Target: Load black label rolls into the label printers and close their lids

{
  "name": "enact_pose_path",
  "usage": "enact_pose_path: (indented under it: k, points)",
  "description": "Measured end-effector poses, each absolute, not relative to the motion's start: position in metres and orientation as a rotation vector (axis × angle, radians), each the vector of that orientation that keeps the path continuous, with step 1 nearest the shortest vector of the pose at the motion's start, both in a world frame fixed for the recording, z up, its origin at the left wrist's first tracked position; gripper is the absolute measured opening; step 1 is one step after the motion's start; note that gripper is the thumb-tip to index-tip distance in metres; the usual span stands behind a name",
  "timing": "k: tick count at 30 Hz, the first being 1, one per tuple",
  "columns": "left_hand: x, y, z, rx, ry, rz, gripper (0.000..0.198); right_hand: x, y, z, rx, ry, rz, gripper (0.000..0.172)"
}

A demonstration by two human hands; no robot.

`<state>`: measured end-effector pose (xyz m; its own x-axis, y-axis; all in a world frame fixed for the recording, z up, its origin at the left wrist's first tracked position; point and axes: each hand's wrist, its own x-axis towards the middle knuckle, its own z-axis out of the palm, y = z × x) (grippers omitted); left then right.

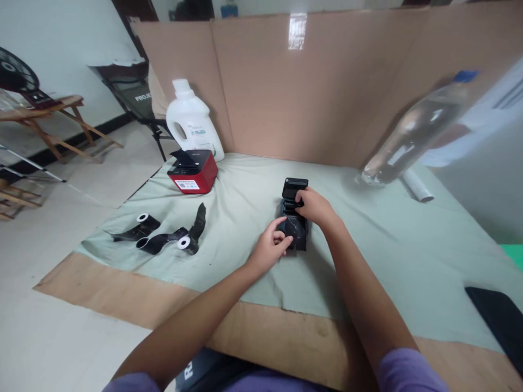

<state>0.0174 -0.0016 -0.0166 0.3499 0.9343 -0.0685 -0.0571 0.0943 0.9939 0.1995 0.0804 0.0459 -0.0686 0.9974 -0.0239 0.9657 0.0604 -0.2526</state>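
Observation:
A small black portable printer [295,188] lies on the cloth in front of me with its lid raised at the far end. A black strip of paper [300,234] covers its near part. My left hand [272,242] is at the printer's left side, thumb and index finger on the near part, other fingers curled. From the right, my right hand [316,206] has its fingers closed at the opening below the lid; what lies under its fingertips is partly hidden. To the left lie several loose black paper rolls, among them one with a white core [188,245].
A red and black box-shaped device [194,173] stands at back left before a white jug [194,120]. A clear bottle with blue cap [420,130] leans at right near a white tube [417,186]. Cardboard [286,92] walls the back. A dark flat object [496,321] lies at front right.

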Motion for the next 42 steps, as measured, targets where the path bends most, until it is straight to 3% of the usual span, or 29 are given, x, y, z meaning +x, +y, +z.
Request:
enact_pose_path:
  k: [5, 11, 17, 25, 32, 38, 42]
  points:
    - [0.018, -0.003, -0.018, 1.307, 0.943, 0.907, 0.063, 0.200, 0.081, 0.048, -2.033, -2.170, 0.300, 0.020]
    - [0.016, -0.001, -0.020, 1.465, 1.002, 0.897, 0.028, 0.196, 0.079, 0.048, -2.080, -2.115, 0.283, 0.018]
    - [0.015, -0.002, -0.021, 1.558, 1.039, 0.881, 0.020, 0.200, 0.079, 0.049, -2.049, -2.051, 0.261, 0.012]
    - [0.011, 0.000, -0.018, 1.594, 1.025, 0.810, 0.014, 0.208, 0.093, 0.032, -1.654, -1.734, 0.144, 0.048]
    - [0.006, 0.001, -0.014, 1.671, 0.981, 0.702, 0.014, 0.219, 0.087, 0.049, -1.559, -1.981, 0.340, 0.020]
    - [0.006, 0.000, -0.014, 1.684, 0.996, 0.692, 0.016, 0.215, 0.066, 0.077, -1.715, -2.308, 0.586, 0.019]
    - [0.006, -0.001, -0.009, 1.692, 0.999, 0.673, 0.017, 0.206, 0.061, 0.079, -1.908, -2.301, 0.517, 0.014]
